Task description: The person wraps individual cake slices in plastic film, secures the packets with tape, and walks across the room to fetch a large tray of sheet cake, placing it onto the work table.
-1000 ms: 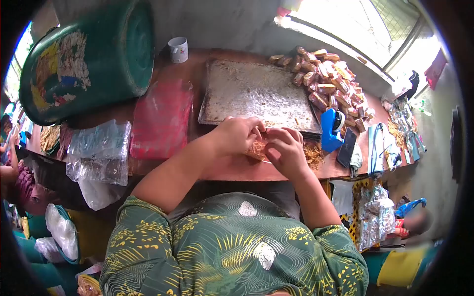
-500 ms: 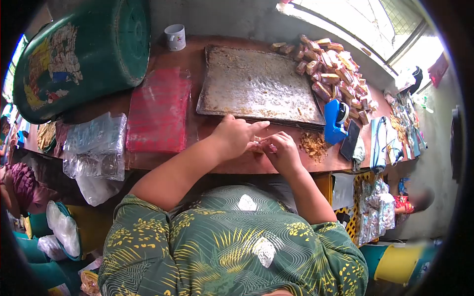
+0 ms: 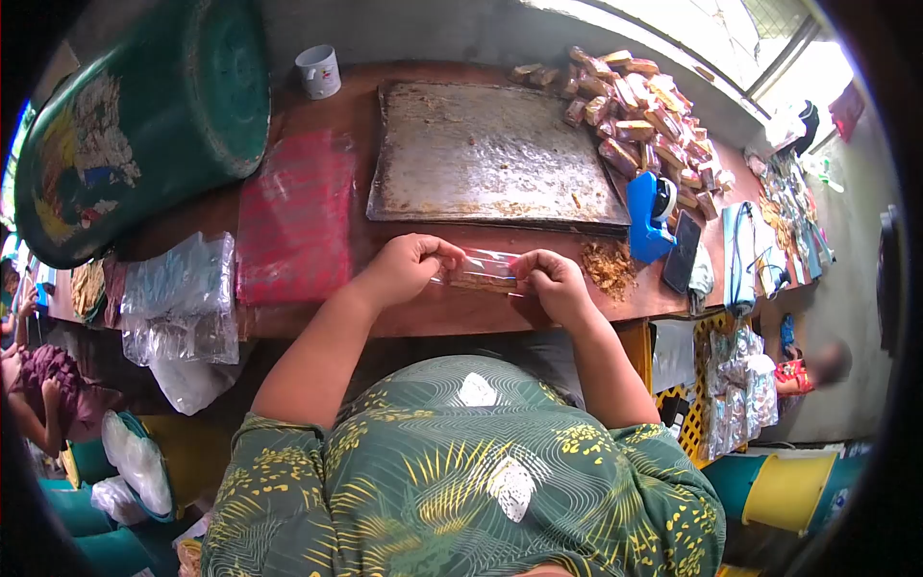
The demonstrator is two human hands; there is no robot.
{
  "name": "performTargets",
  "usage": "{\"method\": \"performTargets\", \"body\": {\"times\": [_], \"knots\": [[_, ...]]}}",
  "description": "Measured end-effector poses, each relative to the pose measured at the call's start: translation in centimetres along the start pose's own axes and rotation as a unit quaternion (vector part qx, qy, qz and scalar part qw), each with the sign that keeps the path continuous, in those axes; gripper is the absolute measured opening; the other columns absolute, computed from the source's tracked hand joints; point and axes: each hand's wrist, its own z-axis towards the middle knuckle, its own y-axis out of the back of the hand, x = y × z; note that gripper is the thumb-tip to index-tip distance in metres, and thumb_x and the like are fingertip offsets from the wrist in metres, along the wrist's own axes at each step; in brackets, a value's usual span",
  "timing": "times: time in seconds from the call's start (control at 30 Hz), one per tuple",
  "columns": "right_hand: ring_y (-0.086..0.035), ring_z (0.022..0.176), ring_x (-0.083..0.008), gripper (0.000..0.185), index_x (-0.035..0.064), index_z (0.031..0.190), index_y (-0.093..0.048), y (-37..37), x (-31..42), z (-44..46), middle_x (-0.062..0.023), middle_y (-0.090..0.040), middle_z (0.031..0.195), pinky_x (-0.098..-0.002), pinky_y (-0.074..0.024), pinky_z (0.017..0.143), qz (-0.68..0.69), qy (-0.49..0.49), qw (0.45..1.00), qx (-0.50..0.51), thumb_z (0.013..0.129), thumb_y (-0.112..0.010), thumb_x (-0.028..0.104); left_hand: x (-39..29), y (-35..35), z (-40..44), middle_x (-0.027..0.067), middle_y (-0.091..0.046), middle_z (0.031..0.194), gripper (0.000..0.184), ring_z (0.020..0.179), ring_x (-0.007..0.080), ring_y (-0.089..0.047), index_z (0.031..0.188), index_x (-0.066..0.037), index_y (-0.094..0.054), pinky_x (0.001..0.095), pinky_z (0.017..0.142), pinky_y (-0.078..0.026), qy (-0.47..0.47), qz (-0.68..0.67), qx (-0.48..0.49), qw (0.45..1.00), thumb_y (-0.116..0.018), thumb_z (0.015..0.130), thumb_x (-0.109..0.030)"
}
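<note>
A clear plastic wrapper [image 3: 492,262] with a light brown bar [image 3: 481,281] in it lies at the table's front edge. My left hand [image 3: 415,267] pinches the wrapper's left end, and my right hand [image 3: 552,281] pinches its right end. Just beyond my hands is a worn metal tray [image 3: 495,159]. Brown crumbs [image 3: 608,269] lie to the right of my right hand, beside a blue tape dispenser [image 3: 650,219]. A pile of wrapped bars [image 3: 649,125] rises behind the dispenser.
Red plastic sheets [image 3: 296,221] and clear plastic bags [image 3: 181,298] lie on the left, below a large green bin [image 3: 144,135]. A white mug [image 3: 318,72] stands at the back. A phone [image 3: 682,252] lies right of the dispenser. Other people are partly visible at both sides.
My hands have moved apart, and the wrapper now stretches between them with the bar in view. My left hand's extended index finger has closed onto the wrapper. The view has shifted slightly.
</note>
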Motion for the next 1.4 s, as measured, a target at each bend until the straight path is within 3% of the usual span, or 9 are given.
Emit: {"method": "performTargets", "body": {"times": [0.1, 0.3, 0.5, 0.7, 0.8, 0.9, 1.07, 1.3, 1.4], "knots": [[-0.055, 0.068, -0.0044, 0.023, 0.0034, 0.117, -0.073, -0.8, 0.5, -0.7, 0.0041, -0.067, 0.087, -0.0229, -0.0450, 0.055, -0.044, 0.048, 0.998, -0.006, 0.094, -0.073, 0.008, -1.5, -0.6, -0.7, 0.0057, -0.075, 0.098, 0.021, 0.097, 0.0179, -0.068, 0.111, -0.008, -0.079, 0.0362, 0.090, -0.055, 0.052, -0.044, -0.018, 0.997, -0.072, 0.091, -0.007], [-0.061, 0.078, -0.0208, 0.013, 0.0042, 0.096, -0.077, -0.1, 2.1, -2.0, -0.0066, -0.065, 0.084, -0.0332, -0.0496, 0.068, -0.320, 0.270, 0.903, -0.099, 0.087, -0.080, 0.013, -1.4, -1.2, -1.8, 0.0055, -0.071, 0.094, 0.015, 0.108, 0.0278, -0.061, 0.086, -0.015, -0.080, 0.0459, 0.095, -0.045, -0.267, 0.443, -0.209, 0.830, -0.082, 0.082, -0.030], [-0.059, 0.092, -0.0311, 0.021, 0.0046, 0.081, -0.070, 1.8, 0.6, -2.0, -0.0091, -0.062, 0.088, -0.0426, -0.0496, 0.079, -0.432, 0.223, 0.870, -0.077, 0.083, -0.082, 0.022, -0.6, -0.6, -3.1, -0.0023, -0.062, 0.105, 0.020, 0.119, 0.0235, -0.052, 0.083, -0.017, -0.077, 0.0492, 0.102, -0.037, -0.117, 0.437, -0.130, 0.882, -0.080, 0.081, -0.037], [-0.060, 0.101, -0.0300, 0.015, 0.0120, 0.085, -0.074, 1.3, 1.2, -1.4, -0.0067, -0.066, 0.097, -0.0436, -0.0481, 0.088, -0.432, 0.261, 0.857, -0.099, 0.077, -0.082, 0.021, -0.1, -1.4, -2.0, -0.0002, -0.063, 0.106, 0.016, 0.120, 0.0248, -0.052, 0.093, -0.017, -0.074, 0.0513, 0.100, -0.036, -0.167, 0.419, -0.166, 0.877, -0.078, 0.082, -0.028], [-0.058, 0.109, -0.0268, 0.025, 0.0190, 0.097, -0.078, 1.1, 0.9, -2.6, -0.0031, -0.067, 0.106, -0.0417, -0.0467, 0.094, -0.477, 0.272, 0.835, -0.041, 0.073, -0.078, 0.013, -1.2, -1.2, -2.3, 0.0036, -0.066, 0.110, 0.023, 0.118, 0.0269, -0.054, 0.103, -0.015, -0.073, 0.0500, 0.096, -0.037, -0.109, 0.502, -0.031, 0.857, -0.076, 0.083, -0.026], [-0.059, 0.109, -0.0258, 0.027, 0.0198, 0.103, -0.078, -0.3, 1.3, -5.1, -0.0020, -0.068, 0.106, -0.0434, -0.0456, 0.096, -0.544, 0.288, 0.786, -0.054, 0.077, -0.074, 0.012, -1.5, -2.9, -4.5, 0.0032, -0.068, 0.105, 0.021, 0.114, 0.0260, -0.056, 0.104, -0.014, -0.074, 0.0514, 0.094, -0.036, -0.156, 0.585, -0.049, 0.795, -0.072, 0.085, -0.021], [-0.059, 0.107, -0.0265, 0.025, 0.0204, 0.107, -0.078, -0.1, 2.5, -5.6, -0.0024, -0.067, 0.103, -0.0438, -0.0450, 0.095, -0.535, 0.249, 0.807, -0.022, 0.083, -0.071, 0.014, -2.5, -2.3, -4.4, 0.0022, -0.067, 0.104, 0.016, 0.112, 0.0252, -0.056, 0.099, -0.014, -0.077, 0.0501, 0.095, -0.036, -0.132, 0.580, 0.016, 0.804, -0.067, 0.087, -0.016], [-0.059, 0.103, -0.0264, 0.025, 0.0184, 0.108, -0.075, -1.3, 0.4, -5.2, -0.0024, -0.066, 0.100, -0.0425, -0.0453, 0.089, -0.566, 0.283, 0.768, -0.101, 0.084, -0.074, 0.025, 1.3, -3.6, -3.6, 0.0014, -0.061, 0.108, 0.027, 0.112, 0.0251, -0.053, 0.112, -0.010, -0.075, 0.0465, 0.092, -0.040, -0.254, 0.580, -0.136, 0.762, -0.069, 0.089, -0.023], [-0.056, 0.112, -0.0310, 0.055, 0.0090, 0.132, -0.063, -2.3, 0.1, -7.2, -0.0096, -0.060, 0.122, -0.0459, -0.0448, 0.096, -0.531, 0.269, 0.801, -0.072, 0.086, -0.073, 0.037, 0.1, -4.9, -5.4, 0.0077, -0.059, 0.124, 0.047, 0.118, 0.0279, -0.053, 0.132, -0.002, -0.065, 0.0469, 0.101, -0.042, -0.181, 0.495, -0.118, 0.841, -0.069, 0.094, -0.030]]}}
